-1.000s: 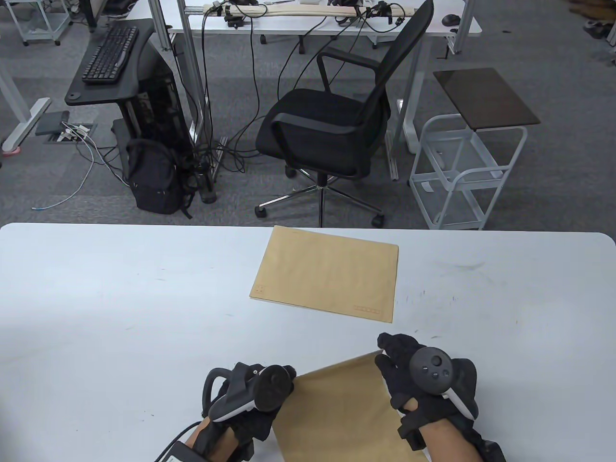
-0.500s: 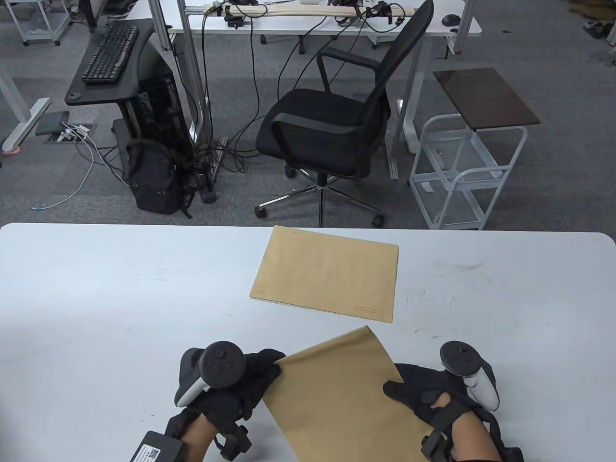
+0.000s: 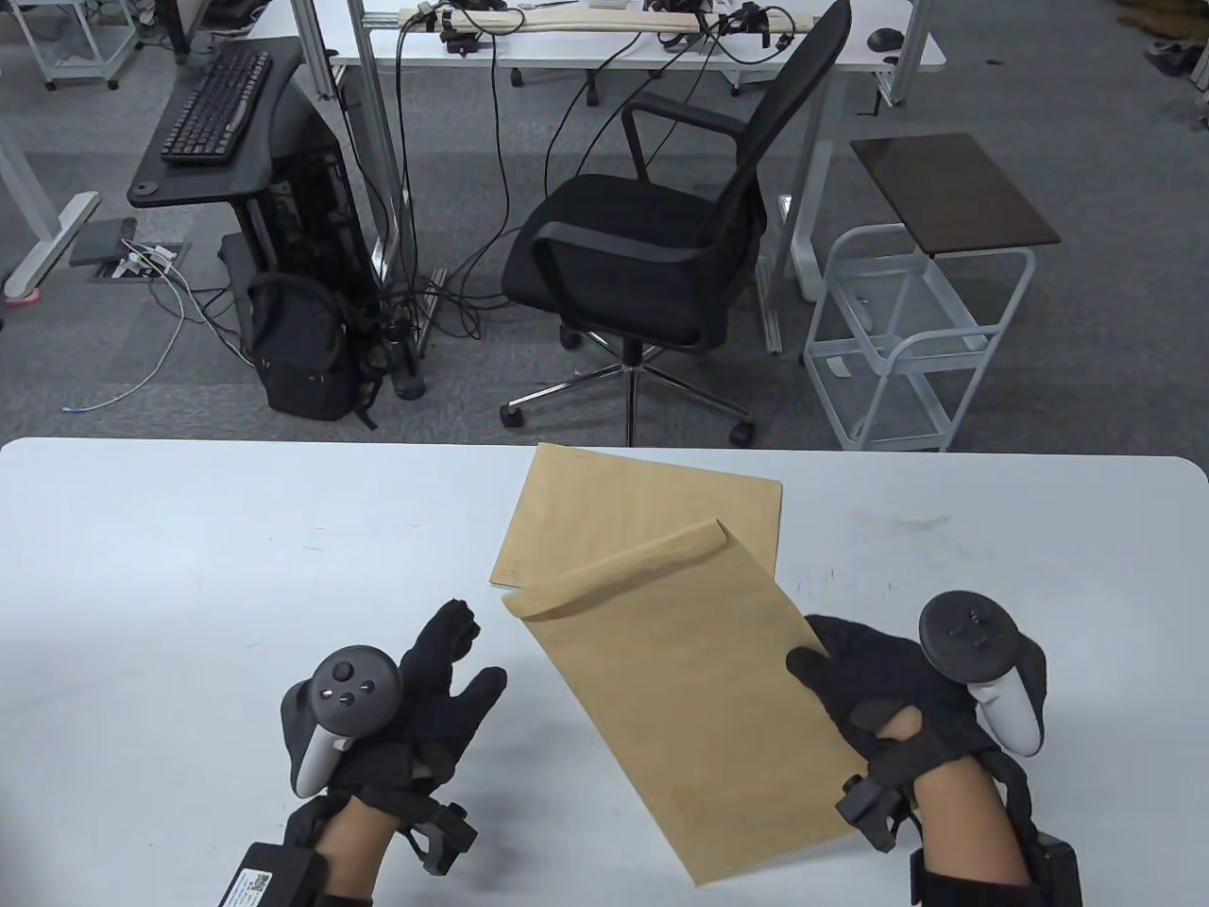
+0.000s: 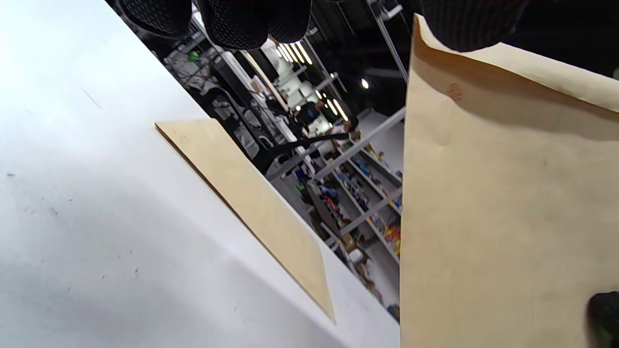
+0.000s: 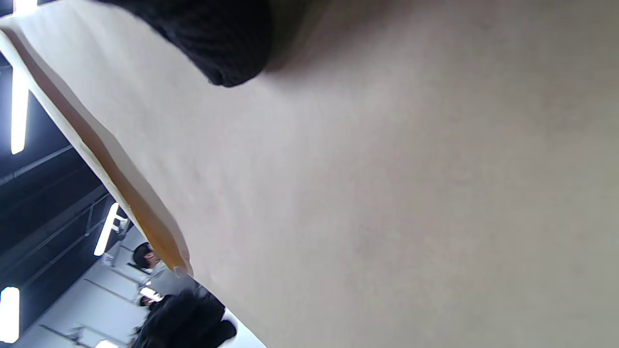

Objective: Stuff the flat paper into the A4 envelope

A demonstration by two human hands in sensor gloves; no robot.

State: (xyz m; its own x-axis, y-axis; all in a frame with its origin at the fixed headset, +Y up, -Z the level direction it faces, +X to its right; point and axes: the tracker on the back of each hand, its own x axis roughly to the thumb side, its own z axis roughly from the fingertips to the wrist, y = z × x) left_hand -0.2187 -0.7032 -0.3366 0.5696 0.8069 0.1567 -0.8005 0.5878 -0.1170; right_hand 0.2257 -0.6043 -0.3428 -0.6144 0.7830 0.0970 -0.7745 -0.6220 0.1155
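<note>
A brown A4 envelope [image 3: 689, 680] is held up off the white table, tilted, with its curled flap end over the near edge of a second brown envelope [image 3: 642, 510] that lies flat at the back middle. My right hand [image 3: 831, 666] grips the raised envelope's right edge, thumb on top. My left hand [image 3: 472, 647] is open with fingers spread, to the left of the envelope and apart from it. The left wrist view shows the flat envelope [image 4: 251, 208] and the raised one [image 4: 503, 208]. The raised envelope [image 5: 387, 193] fills the right wrist view, with a fingertip [image 5: 217, 43] on it.
The white table [image 3: 189, 567] spreads wide to the left and right of the envelopes. Past its far edge stand a black office chair [image 3: 652, 246] and a white cart [image 3: 907, 340] on the floor.
My left hand has let go of the envelope's left edge and opened, moving left. My right hand has carried the envelope forward and up, over the flat envelope's near edge.
</note>
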